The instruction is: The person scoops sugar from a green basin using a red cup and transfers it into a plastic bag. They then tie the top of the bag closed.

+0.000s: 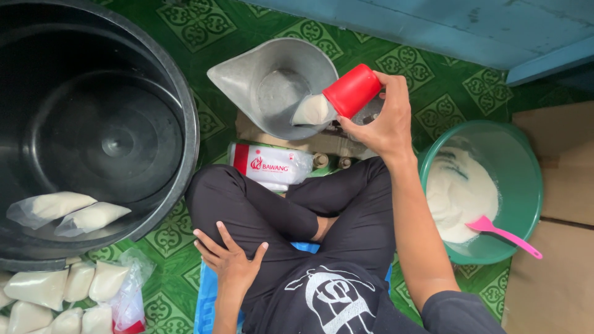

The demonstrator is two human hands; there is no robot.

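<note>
Big black tub (179, 93) on the left has two filled bags (68, 213) inside (more bags (55, 297) piled on the floor beside it). Left hand (230, 263) lies flat on the knee, fingers loose, holding nothing. Right hand (380, 120) grips a red cup (351, 90), tipped over the metal scale pan (272, 80). Green basin (526, 179) of white powder sits far right

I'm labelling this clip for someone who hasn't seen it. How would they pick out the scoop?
Start at the green basin of white powder on the cardboard by the person's right arm. The pink scoop lies inside on the powder, its handle resting over the rim. It is the only pink thing there.
</note>
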